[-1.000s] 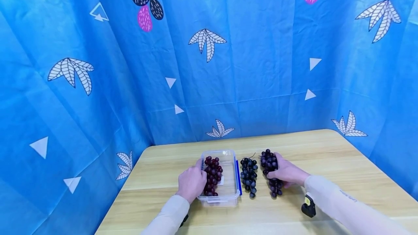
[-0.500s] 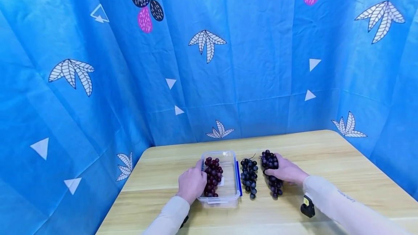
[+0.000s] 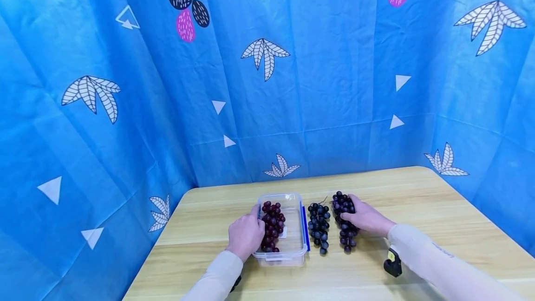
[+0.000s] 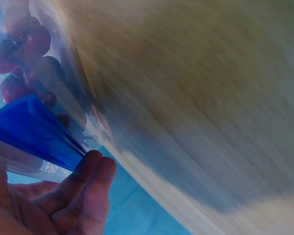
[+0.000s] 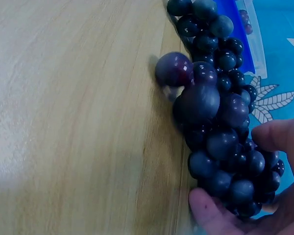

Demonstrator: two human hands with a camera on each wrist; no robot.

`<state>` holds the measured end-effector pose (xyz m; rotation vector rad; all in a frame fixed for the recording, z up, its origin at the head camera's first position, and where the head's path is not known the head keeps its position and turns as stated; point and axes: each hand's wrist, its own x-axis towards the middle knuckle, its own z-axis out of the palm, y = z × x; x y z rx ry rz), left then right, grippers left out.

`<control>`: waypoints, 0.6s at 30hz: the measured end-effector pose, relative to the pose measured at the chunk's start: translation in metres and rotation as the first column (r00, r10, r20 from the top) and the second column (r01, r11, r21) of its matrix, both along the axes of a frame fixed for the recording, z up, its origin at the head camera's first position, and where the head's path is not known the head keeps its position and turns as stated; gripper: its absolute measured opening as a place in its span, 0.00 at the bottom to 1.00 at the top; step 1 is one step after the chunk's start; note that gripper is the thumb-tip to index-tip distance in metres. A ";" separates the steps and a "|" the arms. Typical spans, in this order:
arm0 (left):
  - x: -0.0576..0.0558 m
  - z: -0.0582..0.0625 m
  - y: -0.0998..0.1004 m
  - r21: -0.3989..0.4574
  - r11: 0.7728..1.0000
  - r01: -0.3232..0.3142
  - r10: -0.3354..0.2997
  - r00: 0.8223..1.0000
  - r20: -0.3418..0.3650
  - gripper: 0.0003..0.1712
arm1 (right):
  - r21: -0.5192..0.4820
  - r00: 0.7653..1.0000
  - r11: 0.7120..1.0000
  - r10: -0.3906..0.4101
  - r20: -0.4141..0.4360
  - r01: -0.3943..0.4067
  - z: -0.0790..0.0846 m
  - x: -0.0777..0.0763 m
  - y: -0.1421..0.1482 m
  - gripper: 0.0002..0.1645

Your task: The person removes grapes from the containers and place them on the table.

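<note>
A clear plastic food container [image 3: 294, 226] with blue side latches sits open on the table. Inside, along its left side, lies a bunch of red grapes [image 3: 273, 224]. My left hand [image 3: 245, 233] grips the container's left wall; in the left wrist view its curled fingers [image 4: 100, 183] are at the blue latch [image 4: 41, 132]. To the container's right lies a blue-black bunch of grapes [image 3: 319, 229]. Right of that, my right hand [image 3: 369, 217] holds a dark purple bunch of grapes [image 3: 343, 206], thumb and fingers on opposite sides in the right wrist view. Whether this bunch touches the table is unclear.
The light wooden table [image 3: 418, 203] extends on both sides of the container and grapes. A blue patterned curtain [image 3: 334, 82] hangs behind the table and along its sides.
My right hand has shifted its hold on the purple grapes a little, and the bunch's lower end has moved slightly left. The left hand and container have stayed in place.
</note>
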<state>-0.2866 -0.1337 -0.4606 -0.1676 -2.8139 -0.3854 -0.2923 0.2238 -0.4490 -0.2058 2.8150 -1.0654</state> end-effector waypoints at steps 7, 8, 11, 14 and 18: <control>0.000 0.000 0.000 0.005 1.000 -0.002 0.002 1.000 0.005 0.30 | 0.034 0.999 0.999 0.002 -0.032 -0.001 -0.001 -0.003 -0.003 0.53; 0.000 0.000 0.000 0.004 1.000 -0.001 0.001 1.000 0.004 0.30 | 0.046 0.999 0.999 -0.002 -0.033 0.003 -0.001 -0.003 -0.003 0.54; 0.000 0.000 0.000 -0.003 1.000 0.000 0.000 1.000 -0.001 0.30 | 0.079 0.999 0.997 -0.019 -0.026 0.021 0.002 -0.002 -0.003 0.55; 0.000 0.000 0.000 -0.005 1.000 -0.001 0.001 1.000 -0.001 0.30 | 0.106 0.999 0.994 -0.033 -0.022 0.035 0.003 -0.001 -0.002 0.57; 0.000 -0.001 0.000 0.001 1.000 -0.004 0.004 1.000 0.007 0.30 | 0.136 0.998 0.989 -0.051 -0.025 0.054 0.004 0.001 -0.001 0.58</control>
